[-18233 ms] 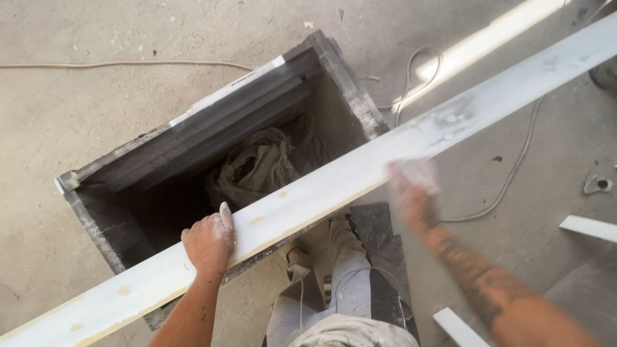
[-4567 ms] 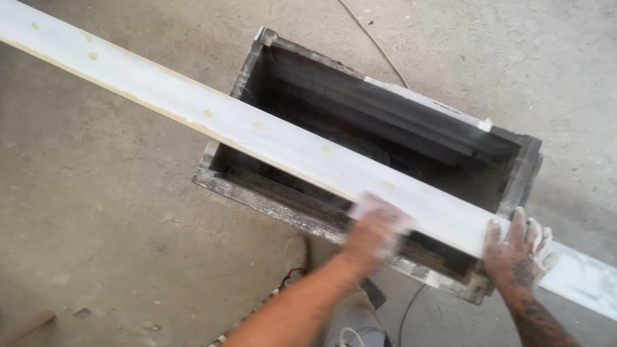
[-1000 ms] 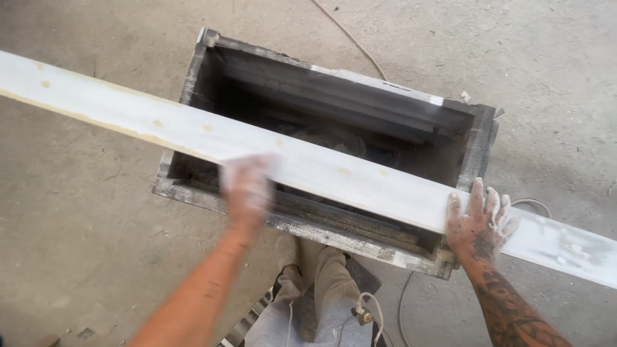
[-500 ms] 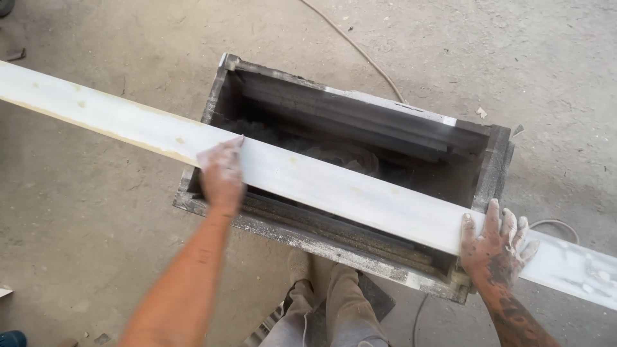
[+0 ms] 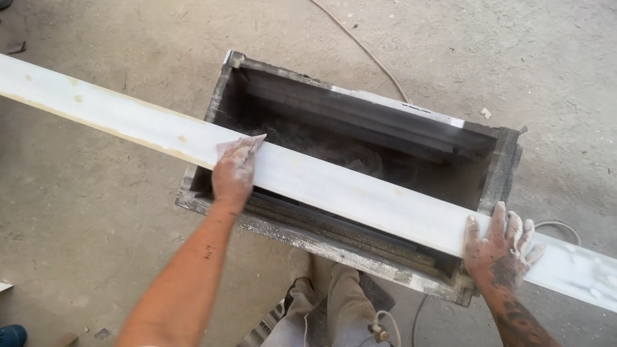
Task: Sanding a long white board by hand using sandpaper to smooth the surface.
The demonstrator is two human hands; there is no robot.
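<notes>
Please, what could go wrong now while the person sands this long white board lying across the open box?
1. The board rests only on the box rims, and both ends overhang far. A hard push by the left hand with the sandpaper might tip or slide it.
2. Only the right hand steadies it, flat near the edge, so it may slip off.
3. A cable lies on the floor behind the box, a possible trip hazard.

Long white-painted board (image 5: pixel 334 186) flat across dark open box, sandpaper sheet (image 5: pixel 239 146) on top
</notes>
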